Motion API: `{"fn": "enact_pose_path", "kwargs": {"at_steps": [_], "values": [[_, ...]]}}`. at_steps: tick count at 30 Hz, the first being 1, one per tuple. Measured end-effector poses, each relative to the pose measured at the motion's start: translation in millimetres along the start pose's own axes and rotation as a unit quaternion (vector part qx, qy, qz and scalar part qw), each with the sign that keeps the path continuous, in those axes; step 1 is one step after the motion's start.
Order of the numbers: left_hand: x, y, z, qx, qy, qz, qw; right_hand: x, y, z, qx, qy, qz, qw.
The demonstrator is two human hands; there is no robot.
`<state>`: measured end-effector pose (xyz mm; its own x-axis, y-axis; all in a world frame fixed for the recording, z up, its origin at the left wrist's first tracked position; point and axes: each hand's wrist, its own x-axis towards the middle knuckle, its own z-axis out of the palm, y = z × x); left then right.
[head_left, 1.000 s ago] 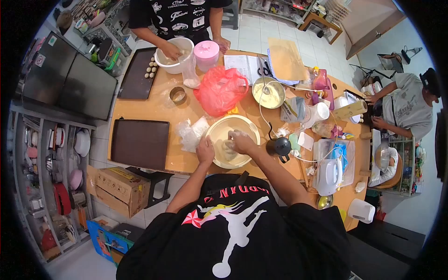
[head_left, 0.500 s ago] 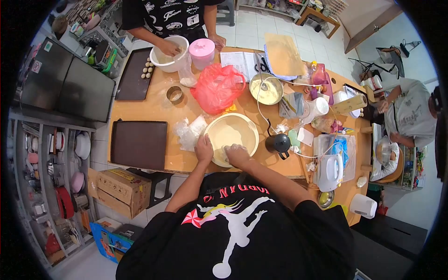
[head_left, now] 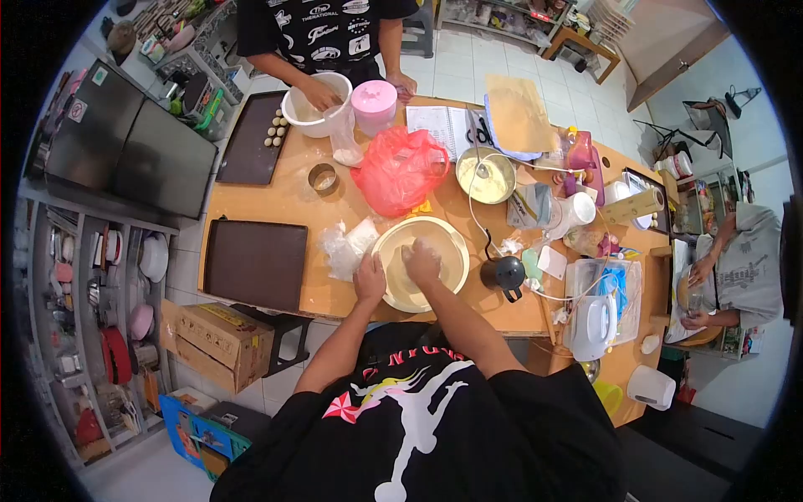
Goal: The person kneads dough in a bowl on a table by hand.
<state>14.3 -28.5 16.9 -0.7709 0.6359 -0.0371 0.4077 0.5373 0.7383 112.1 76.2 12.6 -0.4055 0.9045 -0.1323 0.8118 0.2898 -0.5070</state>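
Note:
A cream-coloured bowl (head_left: 456,243) with pale flour or dough mixture inside stands at the table's near edge. My left hand (head_left: 369,278) is closed on its left rim. Inside the bowl, my right hand (head_left: 422,261) has its fingers curled, with white powder on them; what they hold, if anything, is hidden. A clear plastic bag (head_left: 347,249) of white stuff lies beside my left hand. Just beyond the bowl is a red plastic bag (head_left: 397,171). To the right stands a black kettle (head_left: 503,274) with a thin spout.
Across the table a person's hand (head_left: 321,94) is in a white bowl (head_left: 294,110). Dark baking trays (head_left: 255,263) lie at the left, one with several dough balls (head_left: 276,131). A metal bowl (head_left: 487,176) holds pale batter. Another person (head_left: 744,259) works at the right.
My right hand has moved from the near side of the bowl further in, away from me. My left hand stays on the rim. The person at the right has shifted their arms.

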Motion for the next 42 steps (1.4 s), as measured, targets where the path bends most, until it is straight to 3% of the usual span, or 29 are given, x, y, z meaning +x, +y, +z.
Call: {"fn": "enact_pose_path", "kwargs": {"at_steps": [1,4,7,10,13,16,19,22,28,34,38,41,42], "values": [[1.1,-1.9,0.6,0.0,-0.007,0.002,1.0,4.4,4.1,0.3,0.021,0.029,0.017,0.999],[1.8,-5.9,2.4,-0.003,0.002,0.021,1.0,12.4,17.0,-16.5,0.125,-0.045,0.156,0.979],[1.1,-5.5,3.1,0.012,-0.011,0.017,1.0,-11.1,23.6,-34.5,0.115,0.004,0.033,0.993],[1.5,-3.2,1.0,0.019,-0.02,0.003,1.0,-35.5,23.2,-71.5,-0.042,0.06,-0.157,0.985],[-1.6,-0.7,1.8,0.032,-0.005,0.008,0.999,-27.7,39.0,-69.5,-0.027,-0.027,-0.161,0.986],[0.0,-4.4,4.5,0.026,0.001,0.017,1.0,-24.3,20.8,-65.6,0.114,-0.045,-0.088,0.989],[-0.2,-5.0,4.5,-0.003,-0.001,0.014,1.0,-20.3,4.5,-51.1,0.045,-0.053,-0.156,0.985],[0.1,-1.2,2.7,-0.004,-0.004,0.006,1.0,-32.5,0.6,-36.7,-0.057,0.037,-0.24,0.968],[-0.3,-8.0,9.9,0.01,-0.012,-0.022,1.0,-27.7,0.7,-35.0,-0.038,-0.061,-0.204,0.976],[0.9,-11.1,10.7,0.008,-0.006,-0.001,1.0,-29.4,-11.4,-63.7,0.038,-0.059,-0.167,0.983],[0.0,-10.8,8.3,-0.002,-0.027,-0.009,1.0,-9.0,-9.5,-81.0,-0.02,-0.193,-0.133,0.972],[0.3,-2.1,3.5,-0.002,-0.024,-0.015,1.0,-21.4,-7.2,-75.7,-0.025,-0.185,-0.082,0.979],[0.3,-2.4,4.0,0.002,-0.023,-0.017,1.0,-29.0,-9.3,-76.8,-0.047,-0.169,-0.106,0.979]]}}
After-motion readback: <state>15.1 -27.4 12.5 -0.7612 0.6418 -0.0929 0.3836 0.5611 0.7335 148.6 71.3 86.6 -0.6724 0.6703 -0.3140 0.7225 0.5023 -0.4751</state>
